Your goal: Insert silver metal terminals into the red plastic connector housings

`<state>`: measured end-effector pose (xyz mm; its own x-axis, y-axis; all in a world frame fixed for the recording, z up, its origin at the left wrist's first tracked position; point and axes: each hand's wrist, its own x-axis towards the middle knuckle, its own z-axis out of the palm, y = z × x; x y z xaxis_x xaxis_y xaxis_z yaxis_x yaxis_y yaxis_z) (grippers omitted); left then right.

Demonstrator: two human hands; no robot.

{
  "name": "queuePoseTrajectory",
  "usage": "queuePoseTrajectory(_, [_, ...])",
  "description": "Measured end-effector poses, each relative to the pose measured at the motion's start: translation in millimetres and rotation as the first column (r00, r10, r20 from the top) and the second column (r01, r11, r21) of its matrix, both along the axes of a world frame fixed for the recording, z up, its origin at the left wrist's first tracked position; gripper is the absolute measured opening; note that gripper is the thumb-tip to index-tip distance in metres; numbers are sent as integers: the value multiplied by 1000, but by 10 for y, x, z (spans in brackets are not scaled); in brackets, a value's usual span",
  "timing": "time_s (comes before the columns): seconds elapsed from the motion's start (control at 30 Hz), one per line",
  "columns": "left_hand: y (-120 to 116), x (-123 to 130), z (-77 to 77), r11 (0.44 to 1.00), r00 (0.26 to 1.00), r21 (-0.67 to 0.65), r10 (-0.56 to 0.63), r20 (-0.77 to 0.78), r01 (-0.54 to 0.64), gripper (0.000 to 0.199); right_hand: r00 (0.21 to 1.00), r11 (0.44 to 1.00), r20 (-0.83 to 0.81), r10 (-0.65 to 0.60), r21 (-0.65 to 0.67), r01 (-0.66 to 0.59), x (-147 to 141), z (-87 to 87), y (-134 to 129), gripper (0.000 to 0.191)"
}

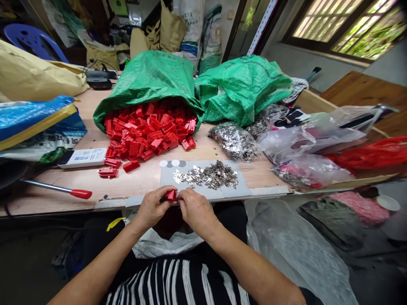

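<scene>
Between thumb and fingers, my left hand (154, 208) grips a red plastic piece (171, 195) just over the table's front edge. My right hand (194, 208) meets it from the right with its fingers pinched together; whatever is between those fingertips is too small to make out. Beyond my hands, a pile of small silvery metal parts (219, 175) lies on a grey sheet (237, 192). Many similar red pieces (149, 131) spill from the mouth of a green woven sack (152, 78) onto the wooden table (136, 186).
A second green sack (241, 89) stands at the back right, with a clear bag of metal parts (235, 141) before it. Plastic bags (311, 140) fill the right side. On the left are a white box (84, 157) and a red-tipped lever (81, 194).
</scene>
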<state>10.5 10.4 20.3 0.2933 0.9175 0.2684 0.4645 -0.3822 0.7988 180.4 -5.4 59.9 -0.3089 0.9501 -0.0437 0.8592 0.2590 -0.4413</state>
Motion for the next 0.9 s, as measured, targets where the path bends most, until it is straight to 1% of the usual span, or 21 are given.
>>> queuePoseTrajectory(0.07, [-4, -7, -6, 1000, 1000, -27, -3, 6, 3, 28, 999, 1000, -47, 1, -7, -1, 20, -14, 15, 13])
queuePoseTrajectory(0.17, [-18, -25, -12, 996, 999, -86, -31, 32, 34, 27, 977, 998, -211, 39, -39, -48, 144, -54, 57, 9])
queuePoseTrajectory(0.23, [-28, -40, -15, 991, 996, -118, -62, 57, 69, 27, 953, 998, -299, 40, -41, -55, 234, -72, 75, 9])
queuePoseTrajectory(0.3, [-36, -52, -20, 987, 994, -133, -85, 70, 94, 27, 940, 998, -339, 36, -29, -49, 288, -78, 75, 10])
queuePoseTrajectory(0.37, [-39, -58, -25, 986, 993, -136, -93, 69, 102, 28, 942, 998, -333, 47, -24, -58, 297, -75, 63, 9])
queuePoseTrajectory(0.57, [-41, -51, -17, 988, 994, -110, -107, 33, 110, 31, 969, 997, -236, 77, -10, -82, 226, -85, 36, 11])
queuePoseTrajectory(0.8, [-52, -57, 3, 985, 991, -123, -117, 63, 124, 35, 961, 991, -249, 124, -14, -132, 250, -111, 63, 12])
queuePoseTrajectory(0.9, [-52, -45, 23, 984, 989, -126, -120, 81, 130, 36, 965, 991, -232, 121, -22, -130, 228, -102, 65, 13])
